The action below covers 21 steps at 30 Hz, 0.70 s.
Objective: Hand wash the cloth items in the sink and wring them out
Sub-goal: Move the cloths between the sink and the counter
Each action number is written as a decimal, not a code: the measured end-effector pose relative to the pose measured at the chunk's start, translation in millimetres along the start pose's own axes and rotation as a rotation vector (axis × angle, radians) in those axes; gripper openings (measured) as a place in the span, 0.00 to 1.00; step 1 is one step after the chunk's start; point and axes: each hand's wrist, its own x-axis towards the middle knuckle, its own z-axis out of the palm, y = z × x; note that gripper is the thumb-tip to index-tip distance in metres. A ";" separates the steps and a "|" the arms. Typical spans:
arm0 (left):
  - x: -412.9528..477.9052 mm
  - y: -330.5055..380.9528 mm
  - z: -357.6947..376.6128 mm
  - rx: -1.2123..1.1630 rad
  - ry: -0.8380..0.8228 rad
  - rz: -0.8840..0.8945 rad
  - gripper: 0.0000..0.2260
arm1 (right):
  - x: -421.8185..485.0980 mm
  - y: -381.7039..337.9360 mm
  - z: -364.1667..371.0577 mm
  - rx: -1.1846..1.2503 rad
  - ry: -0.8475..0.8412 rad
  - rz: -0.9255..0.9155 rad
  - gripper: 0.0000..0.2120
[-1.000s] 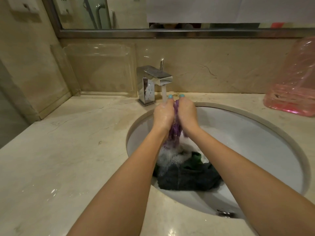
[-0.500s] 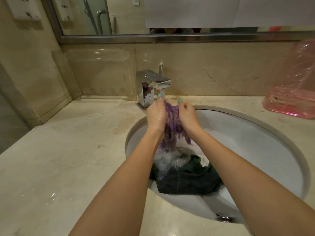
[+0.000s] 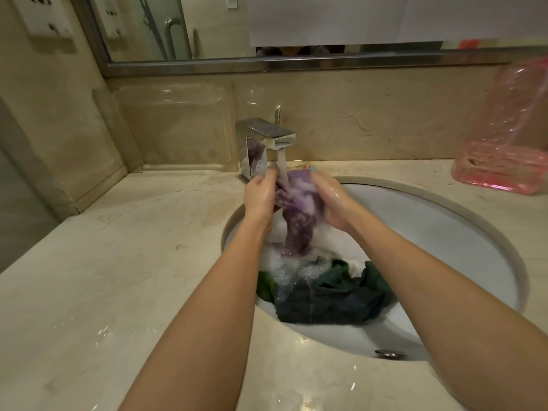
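- Purple cloth [image 3: 299, 212] hangs bunched between both hands under the running water [image 3: 282, 161], its lower end reaching the suds [image 3: 277, 259].
- Left hand [image 3: 259, 197] grips its left edge, fingers curled; right hand [image 3: 333, 203] clutches the other side likewise.
- Dark green cloths [image 3: 332, 298] lie heaped in the white sink [image 3: 444, 247] below.
- Chrome faucet [image 3: 267, 134] stands just behind; a pink plastic bag [image 3: 504, 161] sits far right on the marble counter [image 3: 118, 277].

Pink plastic bag [image 3: 504, 161] on countertop [image 3: 103, 277]; mirror [image 3: 207, 25] above.

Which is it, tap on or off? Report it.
On: water pours from the tap onto the purple cloth, which the left hand and right hand grip.
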 end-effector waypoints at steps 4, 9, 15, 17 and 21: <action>-10.2 -2.4 7.2 0.026 -0.126 -0.070 0.25 | -2.2 -7.5 12.6 -0.028 0.176 -0.102 0.12; -7.8 4.0 14.6 0.145 -0.043 0.028 0.09 | -4.7 -8.0 36.2 -0.075 0.286 -0.215 0.16; -1.5 -4.0 4.5 0.257 0.083 0.181 0.14 | -16.7 -2.5 56.9 -0.356 0.273 -0.435 0.17; -8.9 -2.6 12.3 0.256 0.040 0.205 0.14 | -7.9 -8.8 49.5 -0.470 0.337 -0.366 0.18; -24.6 2.5 24.9 0.166 -0.006 0.199 0.15 | -3.4 -9.7 35.3 -0.476 0.389 -0.299 0.21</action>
